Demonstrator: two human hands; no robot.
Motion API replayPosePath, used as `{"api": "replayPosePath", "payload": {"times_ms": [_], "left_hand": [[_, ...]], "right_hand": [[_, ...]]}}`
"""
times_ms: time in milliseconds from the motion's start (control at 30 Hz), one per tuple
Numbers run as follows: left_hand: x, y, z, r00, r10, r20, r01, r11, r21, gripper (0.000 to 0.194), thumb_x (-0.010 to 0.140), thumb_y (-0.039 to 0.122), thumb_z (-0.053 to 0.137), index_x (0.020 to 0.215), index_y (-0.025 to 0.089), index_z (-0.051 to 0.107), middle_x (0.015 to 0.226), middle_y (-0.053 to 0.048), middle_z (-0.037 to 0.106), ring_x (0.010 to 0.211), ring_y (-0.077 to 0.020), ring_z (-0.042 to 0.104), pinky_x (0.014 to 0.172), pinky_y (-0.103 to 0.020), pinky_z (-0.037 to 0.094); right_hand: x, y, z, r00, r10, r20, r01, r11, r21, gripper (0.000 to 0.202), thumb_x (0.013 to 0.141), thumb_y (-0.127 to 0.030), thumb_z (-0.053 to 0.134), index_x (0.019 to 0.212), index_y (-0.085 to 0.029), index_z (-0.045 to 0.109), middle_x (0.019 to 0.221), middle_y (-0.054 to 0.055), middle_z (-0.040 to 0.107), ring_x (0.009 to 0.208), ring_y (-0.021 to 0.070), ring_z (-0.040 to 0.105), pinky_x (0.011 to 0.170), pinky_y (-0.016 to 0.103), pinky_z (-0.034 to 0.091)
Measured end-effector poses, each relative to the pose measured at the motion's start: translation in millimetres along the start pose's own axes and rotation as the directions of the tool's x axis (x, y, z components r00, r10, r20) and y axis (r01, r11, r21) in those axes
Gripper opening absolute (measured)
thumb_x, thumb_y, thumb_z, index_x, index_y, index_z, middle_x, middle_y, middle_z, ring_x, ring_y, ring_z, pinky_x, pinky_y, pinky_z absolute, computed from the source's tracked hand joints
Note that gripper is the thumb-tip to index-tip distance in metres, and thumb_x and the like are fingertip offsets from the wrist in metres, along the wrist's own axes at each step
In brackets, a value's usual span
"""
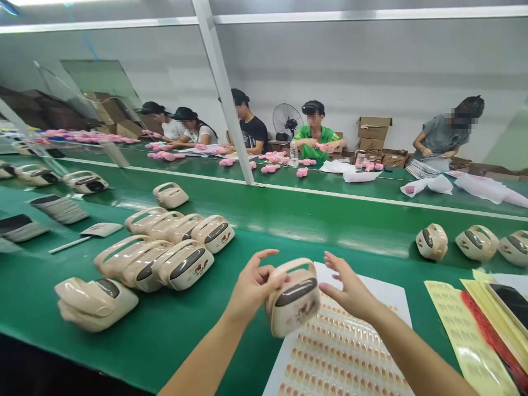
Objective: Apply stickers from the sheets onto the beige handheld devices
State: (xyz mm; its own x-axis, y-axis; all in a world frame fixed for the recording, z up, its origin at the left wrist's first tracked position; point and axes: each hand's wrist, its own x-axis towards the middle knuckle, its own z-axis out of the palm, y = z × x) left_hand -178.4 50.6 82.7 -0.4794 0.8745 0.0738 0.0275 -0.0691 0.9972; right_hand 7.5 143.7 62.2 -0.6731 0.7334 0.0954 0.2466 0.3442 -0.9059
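Note:
My left hand point(258, 283) grips a small cream plastic case point(295, 302) by its left side, near the looped handle. The case has a dark oval panel and a reddish printed figure on its front, and it is held tilted above the table. To its right, my right hand point(348, 289) is apart from it, fingers spread and nothing in them. Below both hands lies a white sheet of small oval stickers point(342, 352), partly covered by the case and my right arm.
Several similar cream cases point(183, 264) stand grouped at left; more point(476, 242) stand at right. Yellow sticker sheets point(457, 324) and a dark phone-like object point(511, 300) lie at the right edge. Co-workers point(315, 135) handle pink items across the green bench point(313, 214).

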Motion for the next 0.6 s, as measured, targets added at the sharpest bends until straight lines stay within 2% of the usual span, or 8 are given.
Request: {"api": "replayPosePath", "payload": {"times_ms": [33,100,167,267,333,400,500,600], "left_hand": [[-11,3,10.9,0.997,-0.062,0.053,0.069,0.988,-0.137,0.059,0.054,0.032,0.074,0.105,0.02,0.047,0.045,0.008,0.054,0.055,-0.018,0.061,0.054,-0.025,0.044],[-32,3,28.4,0.973,-0.18,0.142,0.22,0.909,-0.354,0.062,0.058,0.031,0.075,0.111,0.019,0.045,0.046,0.007,0.057,0.054,-0.0168,0.061,0.054,-0.024,0.045],[-51,-5,39.3,0.945,-0.242,0.221,0.322,0.81,-0.491,0.065,0.064,0.042,0.07,0.118,0.02,0.043,0.059,0.002,0.064,0.061,-0.0195,0.064,0.058,-0.029,0.048],[-78,-28,46.1,0.939,-0.16,0.306,0.323,0.718,-0.617,0.087,0.056,0.062,0.066,0.13,0.026,0.036,0.103,-0.008,0.066,0.094,-0.0291,0.061,0.077,-0.04,0.047],[-94,-46,48.5,0.959,-0.105,0.262,0.255,0.721,-0.644,0.101,0.046,0.057,0.075,0.133,0.031,0.031,0.118,-0.007,0.059,0.107,-0.0314,0.053,0.086,-0.041,0.044],[-106,-62,51.0,0.975,-0.138,0.171,0.217,0.726,-0.653,0.099,0.045,0.046,0.08,0.131,0.034,0.033,0.118,-0.004,0.06,0.109,-0.0307,0.052,0.088,-0.04,0.044],[-117,-79,53.2,0.956,-0.264,0.129,0.279,0.679,-0.68,0.073,0.055,0.045,0.075,0.121,0.029,0.049,0.104,-0.004,0.067,0.103,-0.0299,0.057,0.082,-0.04,0.049],[-123,-87,51.1,0.924,-0.349,0.156,0.352,0.617,-0.704,0.054,0.057,0.046,0.071,0.105,0.024,0.062,0.088,-0.003,0.071,0.091,-0.0295,0.063,0.074,-0.039,0.053]], "right_hand": [[-3,-3,9,0.994,0.105,0.017,-0.107,0.989,0.103,0.054,0.076,-0.035,0.056,0.126,-0.021,0.041,0.122,0.009,0.05,0.11,0.0204,0.048,0.089,0.035,0.04],[-12,-5,20,0.946,0.317,0.072,-0.325,0.915,0.24,0.036,0.075,-0.034,0.056,0.108,-0.02,0.055,0.097,0.005,0.061,0.09,0.0177,0.056,0.076,0.031,0.045],[-22,-1,26,0.879,0.455,0.142,-0.476,0.831,0.286,0.024,0.074,-0.037,0.056,0.086,-0.017,0.061,0.068,0.0,0.058,0.065,0.0142,0.056,0.059,0.026,0.044],[-40,9,36,0.808,0.552,0.204,-0.588,0.75,0.303,0.025,0.075,-0.039,0.053,0.066,-0.016,0.057,0.049,-0.003,0.048,0.043,0.0101,0.046,0.044,0.023,0.039],[-53,14,44,0.78,0.59,0.21,-0.625,0.713,0.318,0.025,0.078,-0.036,0.047,0.064,-0.016,0.054,0.05,-0.002,0.048,0.041,0.0105,0.047,0.042,0.024,0.04],[-71,16,49,0.775,0.605,0.183,-0.629,0.708,0.322,0.025,0.082,-0.035,0.039,0.075,-0.017,0.055,0.055,-0.001,0.05,0.045,0.0129,0.051,0.043,0.026,0.043],[-106,21,51,0.797,0.6,0.059,-0.588,0.752,0.296,0.025,0.084,-0.035,0.038,0.096,-0.018,0.052,0.066,0.0,0.053,0.057,0.0157,0.056,0.052,0.029,0.047],[-148,36,58,0.893,0.428,-0.138,-0.425,0.904,0.054,0.02,0.077,-0.024,0.053,0.096,-0.018,0.056,0.083,0.005,0.055,0.077,0.0183,0.058,0.073,0.034,0.048]]}}
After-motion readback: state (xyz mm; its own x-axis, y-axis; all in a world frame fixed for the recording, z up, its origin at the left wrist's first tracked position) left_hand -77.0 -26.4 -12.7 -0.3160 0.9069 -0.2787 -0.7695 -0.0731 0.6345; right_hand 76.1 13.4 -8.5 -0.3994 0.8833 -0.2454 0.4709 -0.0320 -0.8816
